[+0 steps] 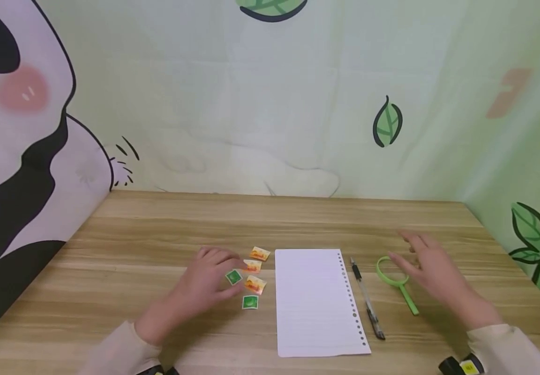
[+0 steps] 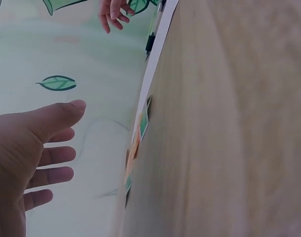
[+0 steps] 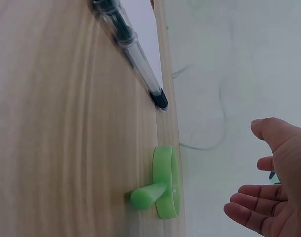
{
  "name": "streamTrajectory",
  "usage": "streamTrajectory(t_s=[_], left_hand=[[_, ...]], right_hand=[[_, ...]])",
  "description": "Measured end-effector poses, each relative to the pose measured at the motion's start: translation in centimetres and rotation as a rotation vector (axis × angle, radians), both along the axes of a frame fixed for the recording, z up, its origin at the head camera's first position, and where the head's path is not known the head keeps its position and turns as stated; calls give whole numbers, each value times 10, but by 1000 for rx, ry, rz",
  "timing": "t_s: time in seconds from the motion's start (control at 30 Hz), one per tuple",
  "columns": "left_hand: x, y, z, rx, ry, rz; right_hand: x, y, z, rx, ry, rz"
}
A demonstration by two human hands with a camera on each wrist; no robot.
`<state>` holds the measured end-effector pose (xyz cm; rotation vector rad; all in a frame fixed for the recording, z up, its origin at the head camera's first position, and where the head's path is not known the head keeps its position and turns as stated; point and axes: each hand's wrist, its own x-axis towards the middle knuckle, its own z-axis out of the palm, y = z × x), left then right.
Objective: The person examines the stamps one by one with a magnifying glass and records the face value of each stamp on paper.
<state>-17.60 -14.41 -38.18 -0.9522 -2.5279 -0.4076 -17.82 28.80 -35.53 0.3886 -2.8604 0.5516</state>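
Note:
My left hand (image 1: 211,278) hovers over the left side of the table, fingers relaxed and holding nothing. Close by its fingertips lie several small stamp-like pieces: an orange one (image 1: 255,284) among others of its colour, a green one (image 1: 250,302) nearest me, and another green piece (image 1: 234,277) by the fingers. On the right, my right hand (image 1: 431,268) is held above the table with loosely spread fingers and nothing in them. Below and left of it lies a green magnifying glass (image 1: 409,299), its ring partly overlapped by the thumb in the head view.
A sheet of lined paper (image 1: 317,302) with punched holes along its right edge lies between the hands. Beside that edge rests a clear pen (image 1: 367,302) with black ends. Behind the wooden table (image 1: 181,224) hangs a printed cloth (image 1: 270,104) with leaves and a panda.

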Motion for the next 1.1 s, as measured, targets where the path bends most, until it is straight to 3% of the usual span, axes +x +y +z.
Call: streamTrajectory(t_s=[0.23, 0.4, 0.73, 1.0, 1.1], left_hand=[[7, 7, -8, 42, -95, -86], [10, 10, -10, 22, -150, -111], [11, 10, -20, -38, -185, -93], [10, 8, -27, -36, -203, -72], [8, 8, -29, -36, -204, -71]], right_hand=[[9, -3, -1, -13, 35, 11], [15, -3, -2, 5, -16, -6], [25, 2, -13, -8, -156, -58], [30, 6, -22, 50, -146, -66], [31, 8, -25, 60, -179, -67]])
